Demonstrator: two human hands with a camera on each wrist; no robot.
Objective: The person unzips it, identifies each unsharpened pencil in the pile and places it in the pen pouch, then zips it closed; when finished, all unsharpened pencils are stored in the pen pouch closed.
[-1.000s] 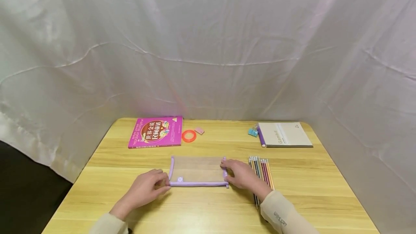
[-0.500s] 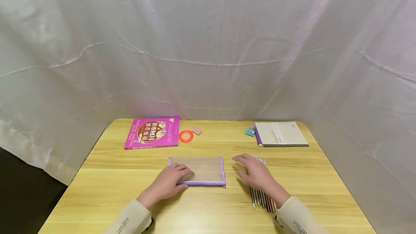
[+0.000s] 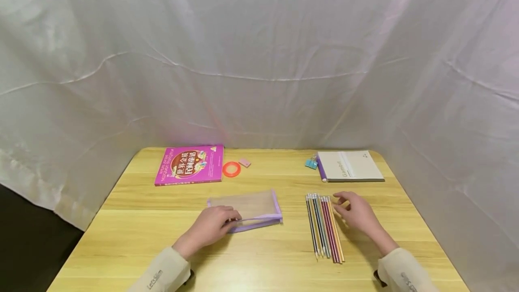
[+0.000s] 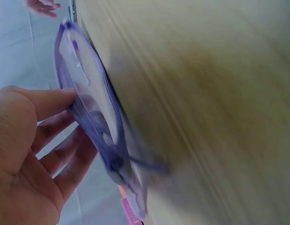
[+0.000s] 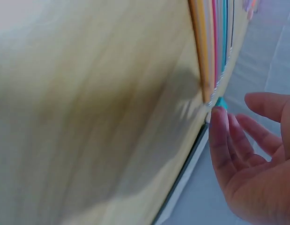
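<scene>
My left hand point(image 3: 212, 226) pinches one lip of a see-through zip pencil pouch point(image 3: 253, 204) with purple edging, thumb against the fingers. In the left wrist view the mouth of the pouch point(image 4: 81, 117) gapes, its zip side apart from the lip I hold. To the right, several pencils point(image 3: 324, 226) lie side by side, erasers toward the far side and points toward me. Beside their eraser ends, my right hand point(image 3: 358, 213) has its fingers loosely bent with nothing between them. The right wrist view shows the fingertips close to the pencil ends point(image 5: 208, 89).
A pink book point(image 3: 190, 164) lies at the back left, next to an orange-red ring point(image 3: 231, 169) and a small pink eraser point(image 3: 245, 162). At the back right are blue binder clips point(image 3: 311, 163), a purple pen-like stick point(image 3: 321, 169) and a pale notebook point(image 3: 352, 166).
My left hand has gone from the pouch's left corner to its front edge and lifted one lip open. My right hand has let go of the pouch and moved right, past the pencils.
</scene>
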